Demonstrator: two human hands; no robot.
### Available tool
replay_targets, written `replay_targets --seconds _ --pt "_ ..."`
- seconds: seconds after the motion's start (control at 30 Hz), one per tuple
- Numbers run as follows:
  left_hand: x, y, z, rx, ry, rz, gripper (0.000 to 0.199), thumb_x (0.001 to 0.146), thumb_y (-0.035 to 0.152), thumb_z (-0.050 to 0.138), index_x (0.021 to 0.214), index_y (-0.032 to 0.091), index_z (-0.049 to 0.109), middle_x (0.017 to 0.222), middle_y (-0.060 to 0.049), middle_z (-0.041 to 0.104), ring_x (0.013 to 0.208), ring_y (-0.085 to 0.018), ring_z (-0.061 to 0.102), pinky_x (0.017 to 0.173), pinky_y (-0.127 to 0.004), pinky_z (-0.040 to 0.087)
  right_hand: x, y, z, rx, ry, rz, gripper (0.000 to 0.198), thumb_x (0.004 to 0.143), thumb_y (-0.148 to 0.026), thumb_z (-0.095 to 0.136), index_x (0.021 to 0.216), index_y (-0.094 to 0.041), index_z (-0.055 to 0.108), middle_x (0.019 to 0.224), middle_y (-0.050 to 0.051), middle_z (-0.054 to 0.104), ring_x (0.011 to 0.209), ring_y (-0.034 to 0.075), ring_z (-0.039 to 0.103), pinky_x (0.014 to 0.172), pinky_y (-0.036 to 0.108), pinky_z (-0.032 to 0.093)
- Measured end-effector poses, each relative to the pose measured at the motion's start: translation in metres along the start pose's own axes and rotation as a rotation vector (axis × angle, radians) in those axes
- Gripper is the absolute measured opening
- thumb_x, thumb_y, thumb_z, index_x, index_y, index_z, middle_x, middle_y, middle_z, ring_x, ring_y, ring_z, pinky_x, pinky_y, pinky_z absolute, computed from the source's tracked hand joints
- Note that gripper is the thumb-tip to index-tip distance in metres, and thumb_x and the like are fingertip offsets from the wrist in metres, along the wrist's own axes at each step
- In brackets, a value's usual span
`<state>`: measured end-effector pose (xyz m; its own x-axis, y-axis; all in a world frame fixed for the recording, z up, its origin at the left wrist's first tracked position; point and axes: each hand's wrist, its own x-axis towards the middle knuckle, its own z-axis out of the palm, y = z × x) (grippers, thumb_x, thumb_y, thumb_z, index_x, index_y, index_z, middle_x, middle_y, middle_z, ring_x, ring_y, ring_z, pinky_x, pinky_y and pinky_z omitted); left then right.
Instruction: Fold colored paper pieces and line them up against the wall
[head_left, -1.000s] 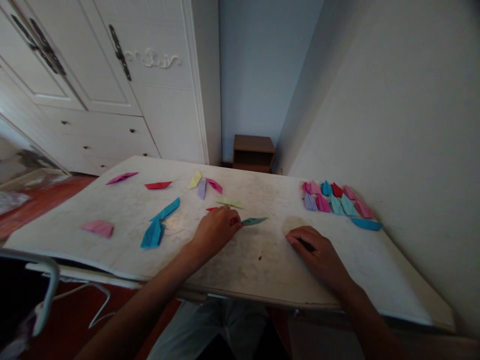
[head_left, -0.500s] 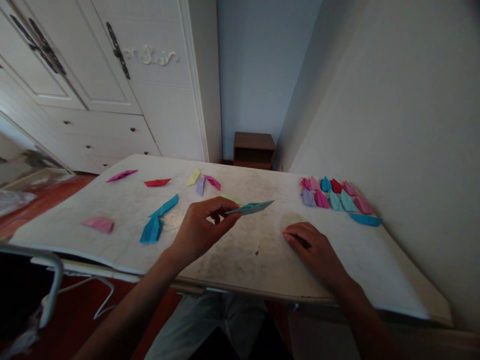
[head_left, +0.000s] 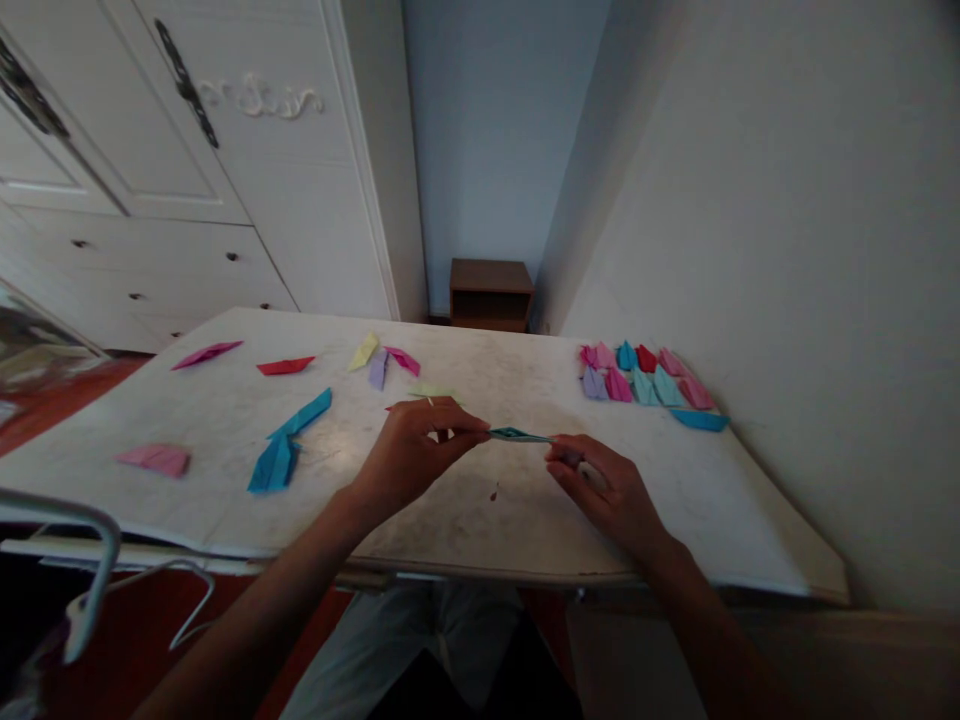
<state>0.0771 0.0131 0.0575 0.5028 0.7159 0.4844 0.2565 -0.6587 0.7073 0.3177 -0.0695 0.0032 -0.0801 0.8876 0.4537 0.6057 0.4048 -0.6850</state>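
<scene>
A teal folded paper boat [head_left: 517, 435] is held level above the table, its middle slightly parted. My left hand [head_left: 412, 445] pinches its left end between thumb and fingers. At the opposite tip, the fingers of my right hand [head_left: 611, 490] are closed on the boat's point. Just behind my left hand lies a pale green paper piece [head_left: 437, 391], partly covered by it. Folded paper boats in yellow [head_left: 364, 351], lilac [head_left: 379, 369] and magenta [head_left: 403, 360] lie farther back.
On the white table [head_left: 480, 540], blue paper pieces [head_left: 276, 462], a pink one [head_left: 157, 459] and a red one [head_left: 286, 366] lie to the left. Several coloured paper boats stand in rows [head_left: 643, 386] at right, near the wall. A metal-framed chair [head_left: 105, 530] is at lower left.
My right hand has risen from the table and taken hold of the boat's right tip. The boat has turned from slanting upward to nearly level. The view has shifted slightly right.
</scene>
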Motion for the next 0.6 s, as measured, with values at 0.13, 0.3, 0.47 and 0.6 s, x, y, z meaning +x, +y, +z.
replay_targets --seconds 0.13,0.3,0.47,0.6 --pt "0.004 0.001 0.014 0.012 -0.082 0.019 0.01 0.08 0.012 0.071 0.083 0.018 0.078 0.072 -0.002 0.073 0.059 -0.01 0.061 0.057 -0.021 0.046 -0.001 -0.006 -0.003 0.04 0.007 -0.086 0.016 0.091 -0.029 0.061 0.104 -0.021 0.067 0.084 0.002 0.07 0.073 0.015 0.066 0.069 0.026 0.052" --pt "0.013 0.006 0.024 -0.103 -0.122 -0.065 0.007 0.077 0.016 0.073 0.081 0.019 0.078 0.073 -0.002 0.075 0.063 -0.012 0.064 0.06 -0.022 0.047 -0.001 -0.009 -0.007 0.052 0.115 -0.033 0.015 0.093 -0.025 0.057 0.085 -0.02 0.067 0.071 0.0 0.066 0.064 0.013 0.062 0.062 0.024 0.048" --pt "0.02 0.007 0.033 -0.377 -0.158 -0.284 0.005 0.072 0.021 0.076 0.075 0.017 0.076 0.065 -0.001 0.072 0.059 -0.011 0.062 0.055 -0.02 0.047 -0.004 -0.009 -0.008 0.16 0.175 0.051 0.018 0.094 -0.027 0.056 0.08 -0.021 0.065 0.068 -0.002 0.064 0.062 0.012 0.061 0.062 0.023 0.047" --pt "0.023 0.005 0.043 -0.565 -0.14 -0.465 0.013 0.068 0.026 0.079 0.075 0.015 0.075 0.058 0.0 0.068 0.052 -0.009 0.058 0.049 -0.018 0.046 -0.006 -0.005 -0.008 0.204 0.236 0.115 0.018 0.092 -0.03 0.059 0.08 -0.02 0.066 0.066 -0.002 0.063 0.06 0.012 0.06 0.06 0.024 0.047"
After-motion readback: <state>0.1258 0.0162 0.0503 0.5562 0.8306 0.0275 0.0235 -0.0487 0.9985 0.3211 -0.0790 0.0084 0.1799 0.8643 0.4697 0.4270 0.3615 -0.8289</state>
